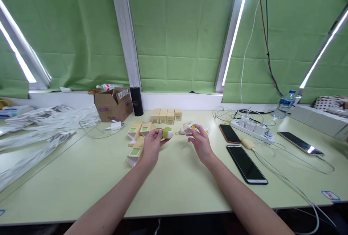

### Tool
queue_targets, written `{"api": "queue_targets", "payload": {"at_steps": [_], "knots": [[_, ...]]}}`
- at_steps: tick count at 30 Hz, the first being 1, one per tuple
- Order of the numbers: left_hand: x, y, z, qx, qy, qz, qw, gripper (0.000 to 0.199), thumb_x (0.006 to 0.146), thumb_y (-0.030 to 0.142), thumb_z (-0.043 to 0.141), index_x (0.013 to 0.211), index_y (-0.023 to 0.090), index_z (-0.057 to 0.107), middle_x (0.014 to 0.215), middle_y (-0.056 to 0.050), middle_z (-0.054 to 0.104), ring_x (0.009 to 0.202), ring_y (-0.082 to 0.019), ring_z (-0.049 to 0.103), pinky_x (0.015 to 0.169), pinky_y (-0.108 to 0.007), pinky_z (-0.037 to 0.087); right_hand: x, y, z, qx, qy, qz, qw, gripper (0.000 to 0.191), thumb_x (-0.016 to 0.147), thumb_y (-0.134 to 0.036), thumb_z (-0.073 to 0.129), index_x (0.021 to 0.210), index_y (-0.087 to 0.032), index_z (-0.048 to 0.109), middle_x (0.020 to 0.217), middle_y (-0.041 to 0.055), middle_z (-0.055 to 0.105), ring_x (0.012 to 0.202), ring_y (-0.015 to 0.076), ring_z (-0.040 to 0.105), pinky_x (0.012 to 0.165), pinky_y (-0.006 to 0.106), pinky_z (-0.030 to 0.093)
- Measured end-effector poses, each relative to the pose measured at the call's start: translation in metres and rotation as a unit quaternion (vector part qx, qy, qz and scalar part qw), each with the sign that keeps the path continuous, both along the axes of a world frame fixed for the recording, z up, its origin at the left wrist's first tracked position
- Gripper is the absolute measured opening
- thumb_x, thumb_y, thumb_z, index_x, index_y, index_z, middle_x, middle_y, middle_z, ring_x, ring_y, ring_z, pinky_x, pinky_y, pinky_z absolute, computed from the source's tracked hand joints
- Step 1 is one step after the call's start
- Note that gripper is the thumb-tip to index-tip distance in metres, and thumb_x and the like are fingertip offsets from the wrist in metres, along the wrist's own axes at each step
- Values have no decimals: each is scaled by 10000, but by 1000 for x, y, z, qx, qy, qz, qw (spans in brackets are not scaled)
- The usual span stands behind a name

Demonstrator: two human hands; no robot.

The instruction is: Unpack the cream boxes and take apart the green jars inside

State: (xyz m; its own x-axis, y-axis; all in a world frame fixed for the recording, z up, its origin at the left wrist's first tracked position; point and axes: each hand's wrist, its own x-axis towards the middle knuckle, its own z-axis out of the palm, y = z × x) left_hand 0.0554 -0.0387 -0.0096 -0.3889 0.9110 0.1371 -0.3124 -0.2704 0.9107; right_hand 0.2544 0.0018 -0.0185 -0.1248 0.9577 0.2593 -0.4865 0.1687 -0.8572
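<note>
I can see the left hand pinching a small round gadget, thumb and fingers closed around it, above the worktop and just right of the labelled boxes. The right hand has its fingers narrowed on a clear plastic piece.

Three labelled boxes sit around the left hand, tan and white with green square panels; I can't tell what they hold. Beyond them, four little boxes stand side by side in a row, contents hidden from me. The big cardboard box at the back left has raised flaps, but I can't see inside. A blue-capped clear bottle is at the far right; I can't make out its fill.

The gadget itself is rounded, green on the side nearer the left hand and white at its right end.
</note>
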Motion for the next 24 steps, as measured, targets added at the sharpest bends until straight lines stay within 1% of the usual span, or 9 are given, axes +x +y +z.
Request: {"api": "queue_targets", "payload": {"at_steps": [3,5,7,9,12,14,16,19,24], "knots": [[0,0,0,-2,0,-2,1000,450,697,505,893,874,138,702,939,-77,752,917,-219,710,918,-491,635,13,9,7,47,-81,-67,993,484,729,-464,810,1084,-249,560,937,38,707,765,187,617,650,294,458],[0,0,0,-4,1,0,1000,443,705,503,887,876,139,699,952,-83,754,926,-225,714,919,-496,635,29,16,14,109,-187,-149,965,523,771,-428,767,1208,-244,546,1006,49,695,806,196,620,711,324,489],[0,1,0,-3,3,1,1000,444,707,504,884,878,140,696,958,-84,754,925,-228,718,915,-499,637,48,22,20,157,-332,-228,902,513,809,-358,722,1280,-243,552,1106,65,682,812,196,622,756,346,490],[0,1,-1,-1,7,2,1000,448,706,508,883,876,140,691,952,-83,753,919,-228,719,907,-500,640,68,28,24,158,-456,-268,834,431,815,-267,700,1230,-233,590,1111,63,670,837,197,628,819,354,480],[-1,2,-2,-2,11,2,1000,443,714,508,877,872,141,686,954,-84,751,925,-229,720,905,-497,641,89,35,23,104,-592,-252,758,415,793,-138,678,1194,-212,599,1084,71,662,893,212,640,804,321,453],[-1,2,-3,-4,14,3,1000,435,722,504,872,874,141,687,964,-86,752,934,-229,719,906,-493,641,95,38,20,78,-662,-238,706,441,771,-63,651,1190,-195,610,1126,105,640,961,232,643,777,301,430],[-1,2,-3,-6,16,4,1000,430,724,500,871,875,143,687,965,-86,752,932,-229,719,903,-492,642,96,38,16,58,-709,-222,667,477,763,-12,616,1206,-190,616,1160,127,620,998,243,644,742,288,407],[0,2,-1,-5,18,4,1000,434,715,504,875,862,143,685,954,-84,751,924,-231,719,899,-494,643,95,38,13,42,-741,-197,641,500,784,10,581,1239,-193,612,1174,130,616,981,234,652,713,279,384],[1,0,1,-4,16,2,1000,443,709,508,881,857,142,681,956,-88,756,927,-229,719,903,-489,641,92,41,6,42,-747,-187,636,482,825,5,575,1269,-179,611,1192,128,636,1021,216,651,749,261,388]]}}
